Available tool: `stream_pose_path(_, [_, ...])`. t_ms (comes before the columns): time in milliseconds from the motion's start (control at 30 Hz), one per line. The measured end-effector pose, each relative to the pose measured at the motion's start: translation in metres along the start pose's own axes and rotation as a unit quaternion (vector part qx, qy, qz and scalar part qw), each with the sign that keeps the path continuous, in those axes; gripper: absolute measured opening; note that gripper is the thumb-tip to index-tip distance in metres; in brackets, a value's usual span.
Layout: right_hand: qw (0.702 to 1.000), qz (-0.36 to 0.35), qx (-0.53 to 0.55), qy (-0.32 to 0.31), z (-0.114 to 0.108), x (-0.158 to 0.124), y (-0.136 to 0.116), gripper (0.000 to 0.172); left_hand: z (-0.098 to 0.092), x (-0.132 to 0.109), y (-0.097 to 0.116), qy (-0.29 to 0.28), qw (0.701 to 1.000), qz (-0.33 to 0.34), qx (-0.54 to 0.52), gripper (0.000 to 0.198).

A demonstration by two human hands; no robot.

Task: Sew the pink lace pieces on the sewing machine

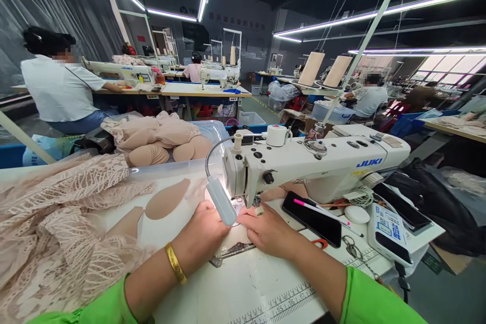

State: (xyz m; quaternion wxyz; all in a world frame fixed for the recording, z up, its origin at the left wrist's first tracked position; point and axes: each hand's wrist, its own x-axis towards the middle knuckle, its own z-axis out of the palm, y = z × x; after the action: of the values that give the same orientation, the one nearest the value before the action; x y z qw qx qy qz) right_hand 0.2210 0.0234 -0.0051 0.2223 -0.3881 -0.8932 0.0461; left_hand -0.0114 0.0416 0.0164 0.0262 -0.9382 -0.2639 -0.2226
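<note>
My left hand [203, 230], with a gold bangle on its wrist, is closed just left of the presser foot. Close by on the other side, my right hand [268, 230] has its fingers bent and pinched together. Both grip a pale fabric piece [238, 207] under the needle area, mostly hidden by my fingers and a grey lamp head [221, 201]. The white sewing machine [319, 162] stands over the hands. A flat beige cup-shaped piece [167, 200] lies left of my left hand, and beige lace fabric [68, 212] is heaped further left.
Behind the lace, a clear plastic bin [214, 129] stands beside stacked beige cups [163, 136]. Right of my hands lie a black phone [313, 217], pens, orange-handled scissors [321, 244], keys [353, 248] and a white device [391, 235]. Co-workers sit at other machines beyond.
</note>
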Motion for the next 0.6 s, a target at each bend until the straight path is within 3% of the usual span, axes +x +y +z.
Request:
stream_pose_path(267, [1.0, 0.024, -0.012, -0.01, 0.005, 0.0, 0.001, 0.032, -0.012, 0.007, -0.019, -0.065, 0.997, -0.039, -0.027, 0.024])
stream_pose_path(433, [1.0, 0.018, -0.009, -0.004, 0.006, -0.001, 0.001, 0.034, -0.006, 0.004, -0.025, -0.111, 0.987, -0.118, 0.021, 0.02])
stream_pose_path(600, [1.0, 0.017, 0.006, -0.003, 0.006, -0.002, 0.001, 0.037, -0.009, 0.0, -0.023, -0.112, 0.982, -0.147, 0.04, 0.02])
